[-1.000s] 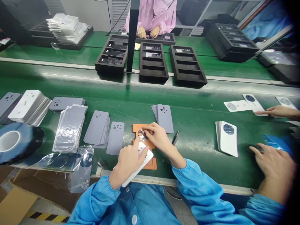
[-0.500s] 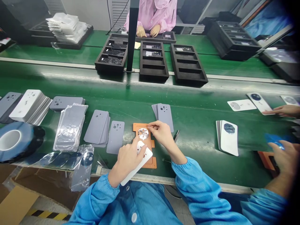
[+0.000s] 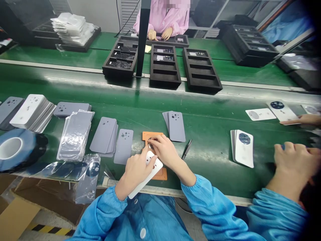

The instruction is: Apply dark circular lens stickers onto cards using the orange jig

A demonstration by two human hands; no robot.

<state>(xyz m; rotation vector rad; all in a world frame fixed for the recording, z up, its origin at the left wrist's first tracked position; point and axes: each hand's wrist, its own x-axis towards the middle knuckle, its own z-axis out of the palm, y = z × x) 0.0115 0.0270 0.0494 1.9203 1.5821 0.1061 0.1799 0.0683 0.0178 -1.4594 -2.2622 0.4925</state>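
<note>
My left hand (image 3: 137, 170) grips a white phone back cover (image 3: 144, 184) with camera holes, tilted over the orange fixture (image 3: 160, 174). Its thumb lies across the cover near the holes. My right hand (image 3: 164, 149) is over the fixture's upper part, thumb and fingers pinched together close to my left index fingertip. What lies between those fingertips is mostly hidden; the round silvery camera piece on the fixture is covered by my hand. A dark pair of tweezers (image 3: 187, 149) rests on the green bench right of my right hand.
Grey phone-shaped sheets (image 3: 104, 135) and a plastic-wrapped stack (image 3: 75, 137) lie left, beside a blue tape roll (image 3: 25, 140). More grey sheets (image 3: 177, 127) lie beyond the fixture. White covers (image 3: 244, 150) and a co-worker's hand (image 3: 293, 164) are right. Black trays (image 3: 165, 77) stand opposite.
My right hand has moved left and down over the round silvery piece, hiding it. My left hand keeps the white cover nearly still. The co-worker's near hand has shifted left.
</note>
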